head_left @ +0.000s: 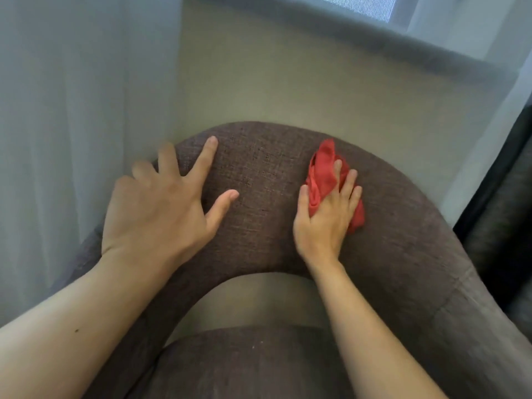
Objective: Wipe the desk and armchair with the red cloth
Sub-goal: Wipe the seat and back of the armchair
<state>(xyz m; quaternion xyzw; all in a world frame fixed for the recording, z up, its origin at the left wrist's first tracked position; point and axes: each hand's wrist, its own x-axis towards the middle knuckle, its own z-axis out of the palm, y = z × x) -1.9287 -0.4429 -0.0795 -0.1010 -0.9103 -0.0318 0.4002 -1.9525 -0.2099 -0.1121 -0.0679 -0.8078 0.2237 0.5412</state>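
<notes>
I look down on the curved brown-grey fabric back of the armchair (259,180). The crumpled red cloth (324,168) lies on top of the backrest, right of its middle, with my right hand (328,214) pressed flat on it, fingers spread over the cloth. My left hand (161,205) rests on the left part of the backrest, fingers wide apart and holding nothing. The seat cushion (244,367) shows below, between my forearms. The desk is out of view.
A sheer white curtain (72,125) hangs close along the left side of the chair. Beige floor (288,90) lies beyond the backrest, up to a grey baseboard and window. A dark curtain or furniture edge (501,214) stands at the right.
</notes>
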